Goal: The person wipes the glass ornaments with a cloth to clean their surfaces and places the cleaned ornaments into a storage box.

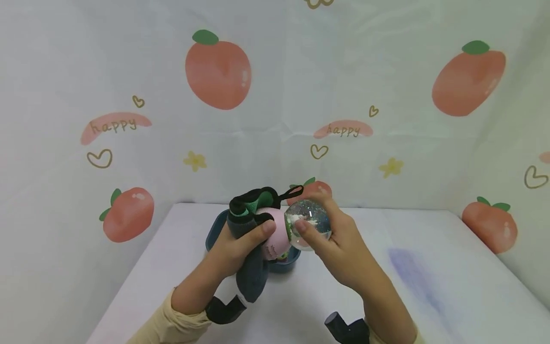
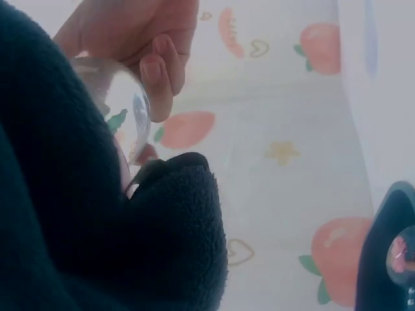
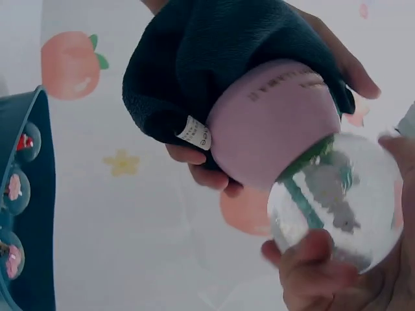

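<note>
A snow globe with a pink base and a clear, glittery ball lies tipped sideways between both hands. My left hand grips a dark green towel around the pink base, its thumb over the cloth. Part of the towel and a black hanging loop stick up above, and the rest hangs down. My right hand holds the glass ball, thumb on the near side. In the right wrist view, a white and green figure shows inside the ball, and a white label sticks out from the towel.
Behind the hands a dark blue bin stands on the white table. Several small globes sit in it in the right wrist view. A white backdrop printed with peaches rises behind the table.
</note>
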Tool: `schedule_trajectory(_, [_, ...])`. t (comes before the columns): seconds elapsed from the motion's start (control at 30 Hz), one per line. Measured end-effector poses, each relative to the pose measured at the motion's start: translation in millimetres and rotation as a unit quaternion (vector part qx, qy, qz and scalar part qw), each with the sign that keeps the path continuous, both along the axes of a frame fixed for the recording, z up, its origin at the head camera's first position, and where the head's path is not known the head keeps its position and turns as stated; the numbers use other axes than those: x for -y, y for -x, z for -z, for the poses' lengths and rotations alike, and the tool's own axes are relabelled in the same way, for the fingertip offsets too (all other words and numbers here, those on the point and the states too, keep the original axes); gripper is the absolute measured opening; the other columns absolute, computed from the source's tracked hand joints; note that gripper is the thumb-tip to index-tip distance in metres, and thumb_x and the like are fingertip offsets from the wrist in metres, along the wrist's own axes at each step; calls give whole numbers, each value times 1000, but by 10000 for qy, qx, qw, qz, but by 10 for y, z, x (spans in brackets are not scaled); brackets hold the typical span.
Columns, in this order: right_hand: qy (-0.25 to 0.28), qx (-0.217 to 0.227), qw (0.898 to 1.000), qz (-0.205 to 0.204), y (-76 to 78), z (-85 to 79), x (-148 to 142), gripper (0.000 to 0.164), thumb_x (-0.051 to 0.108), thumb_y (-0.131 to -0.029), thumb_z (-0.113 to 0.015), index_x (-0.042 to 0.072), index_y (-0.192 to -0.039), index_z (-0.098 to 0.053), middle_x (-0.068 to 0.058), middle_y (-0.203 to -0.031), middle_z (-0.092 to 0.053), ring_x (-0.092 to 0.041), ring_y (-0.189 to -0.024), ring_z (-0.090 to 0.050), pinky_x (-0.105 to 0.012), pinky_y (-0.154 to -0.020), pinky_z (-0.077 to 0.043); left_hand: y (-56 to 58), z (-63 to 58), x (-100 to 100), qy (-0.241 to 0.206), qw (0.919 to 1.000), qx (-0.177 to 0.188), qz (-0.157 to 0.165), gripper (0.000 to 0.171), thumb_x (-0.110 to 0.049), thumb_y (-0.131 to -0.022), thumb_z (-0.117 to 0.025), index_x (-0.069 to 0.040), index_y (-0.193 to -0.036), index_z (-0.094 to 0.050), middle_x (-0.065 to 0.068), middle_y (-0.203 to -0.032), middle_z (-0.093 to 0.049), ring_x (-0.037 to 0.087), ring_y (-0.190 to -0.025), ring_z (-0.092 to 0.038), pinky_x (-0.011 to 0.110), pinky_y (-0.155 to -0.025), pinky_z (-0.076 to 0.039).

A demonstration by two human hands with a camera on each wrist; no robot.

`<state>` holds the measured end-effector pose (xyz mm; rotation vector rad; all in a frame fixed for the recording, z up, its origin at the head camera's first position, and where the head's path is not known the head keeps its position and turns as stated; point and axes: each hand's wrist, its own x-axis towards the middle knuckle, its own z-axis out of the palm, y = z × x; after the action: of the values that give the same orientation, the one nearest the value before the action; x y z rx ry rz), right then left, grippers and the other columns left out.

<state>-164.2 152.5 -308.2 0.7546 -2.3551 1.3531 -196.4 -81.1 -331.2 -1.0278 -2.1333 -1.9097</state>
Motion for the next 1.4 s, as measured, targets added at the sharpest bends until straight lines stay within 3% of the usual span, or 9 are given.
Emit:
schedule_trajectory(0.17, [138, -394, 9964, -733, 16, -27, 5, 62, 12, -94, -77, 24, -148, -49, 3, -147, -55, -16, -102, -66, -30, -78, -59, -22, -32, 67, -120, 9999, 80, 11, 68, -58, -96, -69, 1, -128, -61, 9, -106, -67, 19, -98, -65, 33, -88, -55])
schedule_trajectory(0.33, [537, -1456, 9746, -1617, 92, -5, -10, 74, -6, -82, -80, 3, -147, -46, -18, -150, -46, -28, -131, -51, -29, -91, -57, 9, -22, 23, -431, 9959, 501, 613, 64, -49, -98, -70, 4, -132, -58, 9, -114, -69, 19, -101, -68, 33, -91, -58])
schedule_trajectory(0.43, [714, -1508, 9695, -1796, 119, 16, -25, 75, -9, -83, -77, -1, -148, -42, -20, -150, -45, -32, -137, -47, -31, -97, -57, 11, -13, -30, -491, 9956, 439, 659, 60, -49, -99, -71, 0, -132, -60, 9, -113, -69, 18, -100, -68, 33, -91, -58])
schedule_trajectory(0.67, [415, -585, 9966, -398, 79, 82, -4, 49, 21, -111, -51, 25, -158, -35, 3, -145, -59, -16, -109, -71, -31, -89, -60, 14, -23, -74, -204, 9997, 105, 129, 62, -58, -95, -72, -4, -125, -64, 12, -105, -71, 24, -94, -72, 38, -86, -58])
schedule_trajectory(0.77, [124, -358, 9992, 112, 44, 69, 24, 37, 29, -112, -52, 29, -148, -45, 7, -134, -65, -10, -93, -74, -32, -77, -63, 14, -21, -69, -124, 9996, 218, 86, 60, -57, -96, -71, -4, -123, -65, 11, -103, -70, 25, -94, -71, 42, -86, -57])
schedule_trajectory(0.9, [-81, -360, 9991, 201, 1, 7, 17, 36, 27, -108, -60, 25, -143, -50, 5, -128, -67, -9, -91, -73, -31, -73, -62, 23, -9, -45, -24, 9997, 186, 175, 57, -54, -96, -70, -5, -125, -65, 10, -106, -71, 24, -98, -69, 41, -89, -56])
schedule_trajectory(1.1, [105, -488, 9957, -782, 5, -57, -38, 59, 10, -99, -70, 17, -151, -44, -3, -151, -44, -19, -112, -61, -31, -86, -58, 39, -19, -5, 60, 9995, -174, 271, 58, -53, -96, -72, -7, -130, -62, 6, -107, -70, 19, -98, -68, 33, -91, -56])
schedule_trajectory(1.3, [817, -1027, 9664, -2212, 70, -58, -73, 71, -11, -83, -77, -3, -145, -42, -27, -147, -41, -36, -134, -46, -31, -94, -56, 37, -53, -26, -116, 9975, -398, 566, 55, -48, -96, -74, -5, -129, -62, 10, -112, -68, 19, -98, -68, 33, -90, -57])
schedule_trajectory(1.4, [743, -1086, 9726, -1917, 65, -55, -83, 67, -6, -88, -73, -1, -147, -43, -24, -148, -44, -37, -139, -44, -31, -102, -52, 23, -64, -56, -131, 9976, -430, 521, 52, -43, -96, -76, -6, -129, -62, 10, -113, -68, 20, -97, -70, 34, -90, -58])
